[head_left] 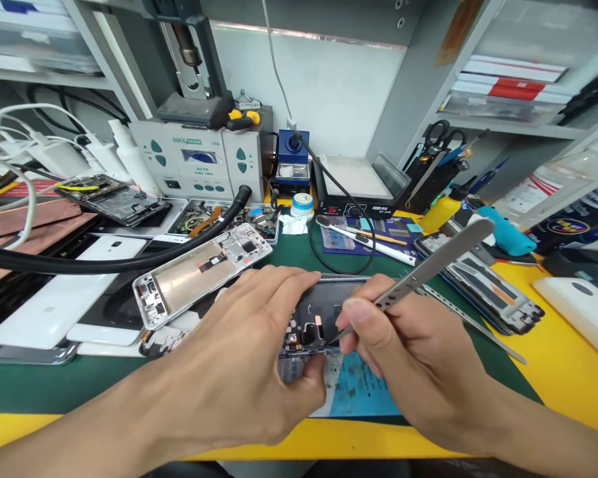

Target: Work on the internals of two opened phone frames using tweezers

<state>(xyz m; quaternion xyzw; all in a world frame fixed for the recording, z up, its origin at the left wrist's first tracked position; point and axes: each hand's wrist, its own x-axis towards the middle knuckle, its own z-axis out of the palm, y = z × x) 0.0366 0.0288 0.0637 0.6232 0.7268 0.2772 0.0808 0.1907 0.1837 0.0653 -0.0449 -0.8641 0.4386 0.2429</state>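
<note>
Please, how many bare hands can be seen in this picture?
2. The bare left hand, left of centre, holds a dark rectangular opened phone; the bare right hand, right of centre, holds a grey metal tool with holes. No other hand shows.

Bright, fairly even light whitens the back panel (329, 93), while shadow gathers under the left shelf (54, 80). Soft sheen marks the tweezers (431, 271) and the white phone (54, 302). Wide-angle distortion slants the right shelf (518, 125); lettering on the clear bottle (543, 189) blurs.
</note>
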